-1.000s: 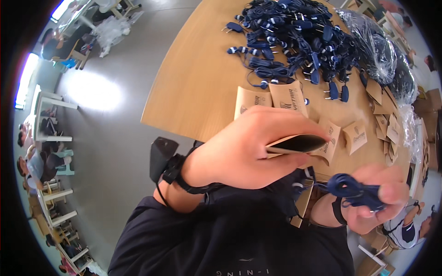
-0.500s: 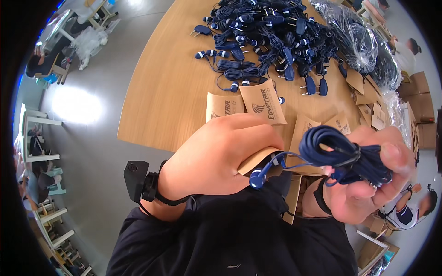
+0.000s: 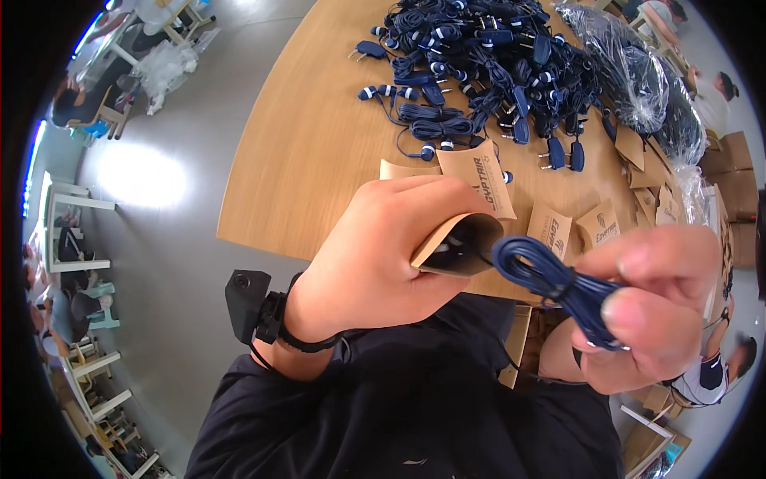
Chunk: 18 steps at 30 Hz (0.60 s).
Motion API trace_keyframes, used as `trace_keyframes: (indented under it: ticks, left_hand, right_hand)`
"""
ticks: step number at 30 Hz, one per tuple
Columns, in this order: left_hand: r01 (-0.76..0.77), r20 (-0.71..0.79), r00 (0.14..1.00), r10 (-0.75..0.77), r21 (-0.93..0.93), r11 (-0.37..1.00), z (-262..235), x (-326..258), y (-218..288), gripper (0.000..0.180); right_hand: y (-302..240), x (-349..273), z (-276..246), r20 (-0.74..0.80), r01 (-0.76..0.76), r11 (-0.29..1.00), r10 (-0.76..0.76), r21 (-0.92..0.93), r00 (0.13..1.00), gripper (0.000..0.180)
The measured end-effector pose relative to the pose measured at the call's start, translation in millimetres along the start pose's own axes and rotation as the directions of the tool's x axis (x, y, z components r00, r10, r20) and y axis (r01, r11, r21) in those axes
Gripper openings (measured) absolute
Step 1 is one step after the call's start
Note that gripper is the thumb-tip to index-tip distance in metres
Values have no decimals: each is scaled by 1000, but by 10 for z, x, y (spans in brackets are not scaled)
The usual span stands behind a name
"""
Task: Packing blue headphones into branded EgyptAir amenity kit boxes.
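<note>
My left hand (image 3: 391, 239) is closed round a small brown cardboard sleeve (image 3: 440, 249), whose open mouth faces right. Earbuds show dimly inside the sleeve, and a thin cord runs out of its mouth. That cord joins a tied bundle of dark blue earphone cable (image 3: 550, 281), pinched in the fingers of my right hand (image 3: 654, 307). The near end of the bundle is right at the sleeve's mouth. My left wrist wears a black strap with a small camera (image 3: 249, 299).
A large heap of blue earphones (image 3: 487, 72) covers the table's far middle. Flat brown sleeves (image 3: 550, 227) lie beyond my hands, with more at the right beside clear plastic bags (image 3: 630, 80). The wooden table (image 3: 295, 144) curves away at left. Several people sit at the room's edges.
The earbud that hung outside the sleeve's mouth is now inside it. My right hand has brought the cable bundle closer to the opening, and the sleeve gapes wider.
</note>
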<state>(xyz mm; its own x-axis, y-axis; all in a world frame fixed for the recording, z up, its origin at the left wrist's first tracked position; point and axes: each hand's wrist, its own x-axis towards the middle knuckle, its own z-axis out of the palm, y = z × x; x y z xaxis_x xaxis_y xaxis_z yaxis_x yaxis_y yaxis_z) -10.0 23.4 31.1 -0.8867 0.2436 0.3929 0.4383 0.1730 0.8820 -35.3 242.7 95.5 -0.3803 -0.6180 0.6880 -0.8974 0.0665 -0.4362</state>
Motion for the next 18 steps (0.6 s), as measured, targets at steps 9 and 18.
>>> trace_keyframes:
  ticks: [9,18]
  left_hand:
    - [-41,117,992,38,28,999,-6,-21,12,31]
    - [-46,181,983,43,9,999,53,-31,35,28]
  right_hand:
    - [53,63,190,44,3,998,-6,65,999,27]
    - [111,0,340,-48,-22,1000,22,-3,999,19]
